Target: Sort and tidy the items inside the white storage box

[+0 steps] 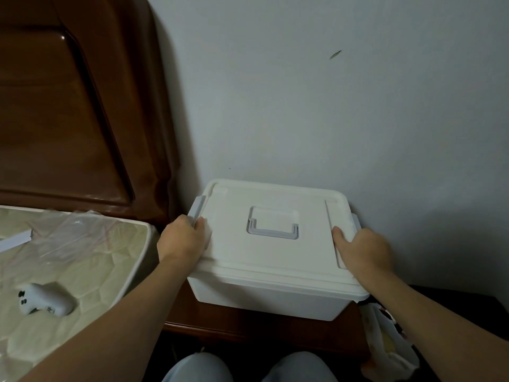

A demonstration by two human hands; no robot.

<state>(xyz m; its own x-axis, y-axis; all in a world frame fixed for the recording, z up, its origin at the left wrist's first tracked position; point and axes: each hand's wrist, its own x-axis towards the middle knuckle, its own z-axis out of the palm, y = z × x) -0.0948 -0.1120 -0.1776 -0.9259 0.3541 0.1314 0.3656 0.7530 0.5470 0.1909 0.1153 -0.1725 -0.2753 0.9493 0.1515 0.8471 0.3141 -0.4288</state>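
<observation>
to the left lies a bed mattress with a pale quilted cover. on it rest a white game controller, a crumpled clear plastic bag and a thin white strip near the edge. behind the mattress rises a dark carved wooden headboard. at the lower right a white patterned bag hangs or leans beside the bench, its top just under the box's right corner. two knees in light blue fabric show at the bottom.

the bench is a dark brown wooden nightstand set against a plain pale wall, which carries a small dark mark high up.

the white storage box stands on the bench, pushed back near the wall, with its lid on and a grey handle folded flat in the lid's recess. a grey latch sits on the left side and another latch on the right.

the left hand grips the left edge of the lid, fingers curled over the left latch with the thumb on top. the right hand grips the right edge, thumb laid flat on the lid and fingers curled down over the side by the right latch.
</observation>
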